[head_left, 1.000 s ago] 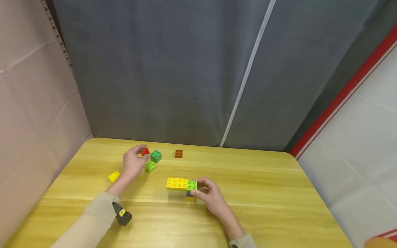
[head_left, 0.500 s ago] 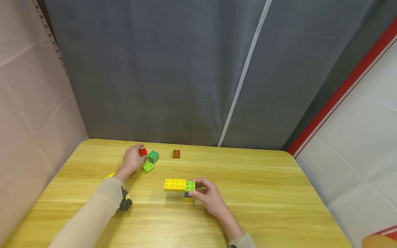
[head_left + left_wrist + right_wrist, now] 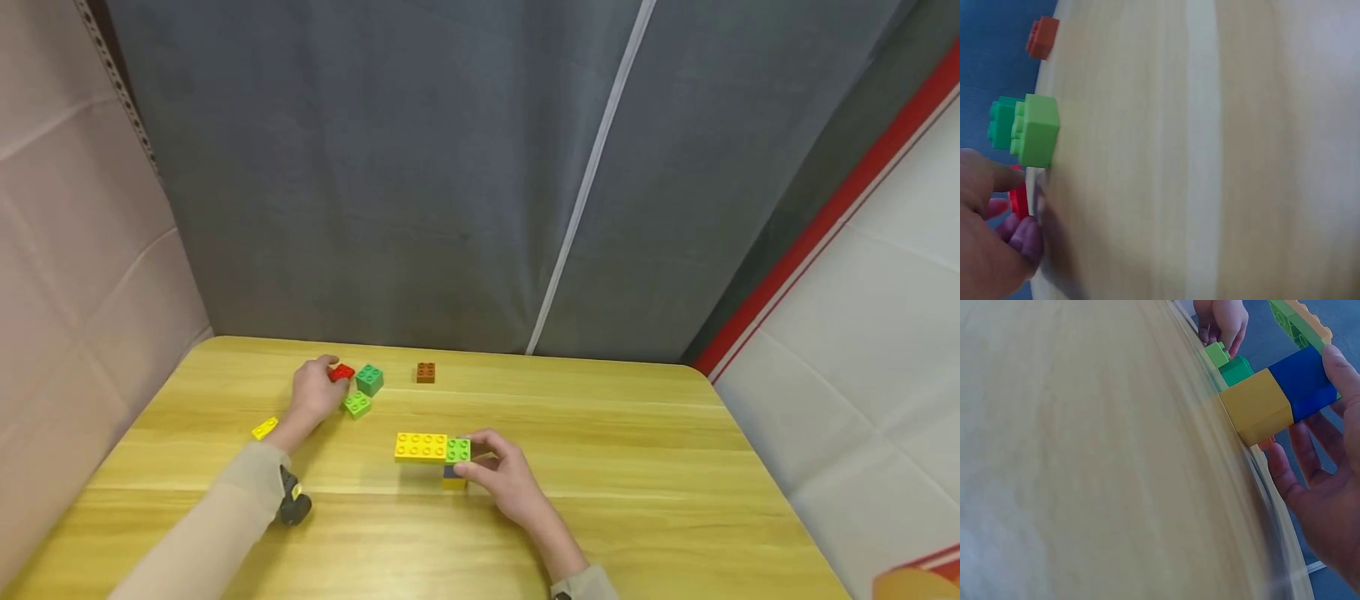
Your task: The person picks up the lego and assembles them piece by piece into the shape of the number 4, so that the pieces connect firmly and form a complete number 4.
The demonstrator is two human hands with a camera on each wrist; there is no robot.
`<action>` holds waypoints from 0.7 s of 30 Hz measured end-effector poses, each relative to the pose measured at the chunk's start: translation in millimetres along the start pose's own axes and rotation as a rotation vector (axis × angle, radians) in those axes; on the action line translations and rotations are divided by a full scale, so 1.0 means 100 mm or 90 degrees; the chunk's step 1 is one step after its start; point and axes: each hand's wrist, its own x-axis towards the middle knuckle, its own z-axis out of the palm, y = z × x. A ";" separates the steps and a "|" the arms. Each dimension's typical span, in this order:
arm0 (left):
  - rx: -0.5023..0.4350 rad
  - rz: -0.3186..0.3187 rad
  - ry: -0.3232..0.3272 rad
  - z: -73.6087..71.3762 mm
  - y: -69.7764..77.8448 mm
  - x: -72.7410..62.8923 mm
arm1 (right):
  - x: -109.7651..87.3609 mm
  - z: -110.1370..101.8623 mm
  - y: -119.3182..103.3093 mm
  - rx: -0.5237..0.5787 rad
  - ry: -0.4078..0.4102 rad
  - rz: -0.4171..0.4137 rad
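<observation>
Left fingers (image 3: 1007,179) closed around one red brick (image 3: 342,372), right fingers (image 3: 1342,374) around one brick stack (image 3: 435,448)

Your counter (image 3: 637,467) is showing a yellow, wood-grained top with rounded far corners, and toward its far side a dark green brick (image 3: 370,380) is sitting with a light green brick (image 3: 357,405) lying just beside it, nearer you, while a brown brick (image 3: 425,372) is resting apart to their right. A small yellow brick (image 3: 265,428) is lying farther left, and closer to you a stack (image 3: 435,448) is standing upright on its yellow bottom brick (image 3: 1257,403). Your left hand (image 3: 315,392) is pinching a red brick (image 3: 342,372) near the dark green one, its contact with the wood remaining unclear.
</observation>
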 end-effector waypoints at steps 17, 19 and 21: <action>-0.099 0.048 -0.034 -0.30 0.32 -0.46 | 0.05 -0.04 0.06 -0.016 0.000 0.007; -0.118 0.052 -0.046 -0.32 0.38 -0.52 | 0.06 -0.04 0.06 -0.014 -0.001 0.007; -0.140 0.059 -0.058 -0.32 0.45 -0.57 | 0.06 -0.04 0.06 -0.012 -0.002 0.005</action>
